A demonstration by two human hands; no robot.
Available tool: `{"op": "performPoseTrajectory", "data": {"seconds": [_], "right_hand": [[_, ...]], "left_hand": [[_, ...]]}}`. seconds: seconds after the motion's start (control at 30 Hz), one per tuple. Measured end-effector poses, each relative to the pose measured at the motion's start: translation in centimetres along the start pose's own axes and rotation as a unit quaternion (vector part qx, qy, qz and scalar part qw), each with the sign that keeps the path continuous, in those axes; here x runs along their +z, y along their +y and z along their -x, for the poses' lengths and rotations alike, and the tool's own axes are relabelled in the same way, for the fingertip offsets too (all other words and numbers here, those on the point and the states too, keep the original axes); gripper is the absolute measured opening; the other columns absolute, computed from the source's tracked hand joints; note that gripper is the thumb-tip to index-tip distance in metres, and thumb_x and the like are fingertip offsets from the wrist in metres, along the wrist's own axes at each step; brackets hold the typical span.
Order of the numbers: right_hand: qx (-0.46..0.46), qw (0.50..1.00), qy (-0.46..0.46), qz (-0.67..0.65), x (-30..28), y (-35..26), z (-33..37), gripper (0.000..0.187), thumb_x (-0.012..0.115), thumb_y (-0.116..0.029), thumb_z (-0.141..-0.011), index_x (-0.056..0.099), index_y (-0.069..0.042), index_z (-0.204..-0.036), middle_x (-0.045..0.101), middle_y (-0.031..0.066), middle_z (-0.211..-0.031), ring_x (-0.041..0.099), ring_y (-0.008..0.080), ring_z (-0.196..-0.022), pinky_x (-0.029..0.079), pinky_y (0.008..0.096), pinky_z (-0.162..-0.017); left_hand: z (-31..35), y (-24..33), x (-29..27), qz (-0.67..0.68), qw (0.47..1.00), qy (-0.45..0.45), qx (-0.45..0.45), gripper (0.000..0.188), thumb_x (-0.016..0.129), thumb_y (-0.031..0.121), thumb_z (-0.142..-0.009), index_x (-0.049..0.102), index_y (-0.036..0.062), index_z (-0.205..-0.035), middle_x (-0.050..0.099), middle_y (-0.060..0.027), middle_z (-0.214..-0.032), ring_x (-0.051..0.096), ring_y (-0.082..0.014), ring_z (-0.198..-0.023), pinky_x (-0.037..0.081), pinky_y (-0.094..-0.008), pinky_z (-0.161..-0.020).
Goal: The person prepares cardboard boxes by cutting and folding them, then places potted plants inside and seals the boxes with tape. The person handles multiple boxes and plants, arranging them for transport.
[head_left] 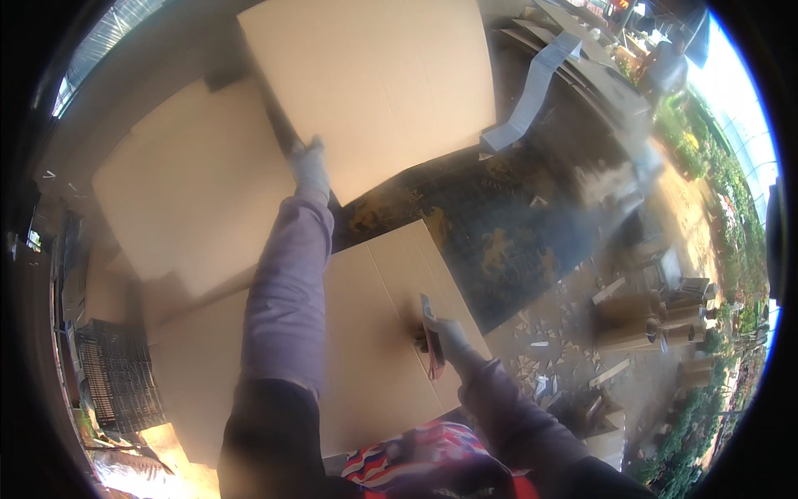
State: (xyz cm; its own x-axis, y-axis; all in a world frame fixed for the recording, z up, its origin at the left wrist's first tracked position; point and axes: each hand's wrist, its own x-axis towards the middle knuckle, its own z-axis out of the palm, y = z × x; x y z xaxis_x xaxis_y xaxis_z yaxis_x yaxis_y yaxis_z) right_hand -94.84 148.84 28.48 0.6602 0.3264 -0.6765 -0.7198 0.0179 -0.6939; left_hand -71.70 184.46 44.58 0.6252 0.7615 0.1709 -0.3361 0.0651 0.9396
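My left hand [311,168], in a pale grey glove, is closed on the near left corner of a large cardboard sheet [382,83] that is tilted up at the far side. My right hand [453,339], also gloved, grips a red-handled utility knife [433,345], its grey blade end pointing away from me. The knife is over a creased cardboard sheet [374,333] lying in front of me; whether the blade touches it I cannot tell. Another cardboard sheet [191,183] lies to the left, beyond my left forearm.
Dark sheeting with gold figures [499,241] covers the surface at the right. A bent pale grey strip [532,96] lies at the far right near stacked cardboard [598,83]. Cardboard scraps [532,366] litter the floor, with cardboard tubes [640,320] beyond. A dark crate [116,374] stands at the left.
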Motion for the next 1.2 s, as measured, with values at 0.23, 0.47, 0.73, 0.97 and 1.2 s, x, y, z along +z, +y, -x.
{"op": "performPoseTrajectory", "data": {"seconds": [0.23,0.47,0.73,0.97,1.2], "right_hand": [[0.046,0.998,0.042,-0.022,0.6,-1.8,2.1,0.029,0.060,-0.023,-0.094,0.064,0.006,-0.093,0.067,0.0193,-0.077,0.066,0.0307,-0.061,0.051,0.0399,-0.053],[0.081,0.987,0.140,0.022,1.8,-2.7,2.1,0.032,0.068,-0.026,-0.089,0.065,0.005,-0.091,0.065,0.0164,-0.078,0.066,0.0291,-0.061,0.050,0.0422,-0.050],[0.078,0.996,0.049,-0.023,0.7,-2.3,1.2,0.027,0.064,-0.031,-0.091,0.063,-0.004,-0.094,0.064,0.0094,-0.078,0.059,0.0239,-0.064,0.046,0.0372,-0.059],[0.038,0.999,0.013,-0.015,-1.1,-3.7,2.3,0.028,0.067,-0.033,-0.090,0.065,-0.006,-0.096,0.063,0.0064,-0.078,0.057,0.0177,-0.060,0.046,0.0315,-0.056],[-0.097,0.948,0.173,0.250,-15.6,-2.8,11.4,0.027,0.075,-0.027,-0.084,0.066,-0.003,-0.093,0.061,0.0032,-0.069,0.051,0.0103,-0.047,0.040,0.0242,-0.044]], "left_hand": [[-5.3,-5.9,0.2,-0.236,0.970,0.048,0.043,0.054,0.068,0.029,-0.084,0.057,-0.0036,-0.126,0.061,-0.0268,-0.120,0.059,-0.0354,-0.112,0.045,-0.0402,-0.097],[-2.4,-4.5,-1.4,-0.358,0.909,0.085,0.195,0.069,0.073,0.029,-0.083,0.044,-0.0021,-0.137,0.048,-0.0262,-0.136,0.045,-0.0392,-0.128,0.038,-0.0444,-0.108],[37.3,5.8,-17.4,-0.481,0.828,-0.250,0.144,0.070,0.079,0.022,-0.070,0.050,0.0108,-0.132,0.049,-0.0124,-0.137,0.044,-0.0337,-0.128,0.033,-0.0536,-0.105],[40.6,3.4,-23.2,-0.721,0.600,-0.345,0.020,0.082,0.084,0.038,-0.064,0.047,0.0186,-0.134,0.048,-0.0031,-0.134,0.047,-0.0259,-0.122,0.036,-0.0610,-0.100],[39.7,4.2,-21.1,-0.773,0.548,-0.320,-0.006,0.075,0.086,0.040,-0.060,0.050,0.0224,-0.124,0.049,-0.0006,-0.125,0.048,-0.0243,-0.118,0.045,-0.0507,-0.084]]}}
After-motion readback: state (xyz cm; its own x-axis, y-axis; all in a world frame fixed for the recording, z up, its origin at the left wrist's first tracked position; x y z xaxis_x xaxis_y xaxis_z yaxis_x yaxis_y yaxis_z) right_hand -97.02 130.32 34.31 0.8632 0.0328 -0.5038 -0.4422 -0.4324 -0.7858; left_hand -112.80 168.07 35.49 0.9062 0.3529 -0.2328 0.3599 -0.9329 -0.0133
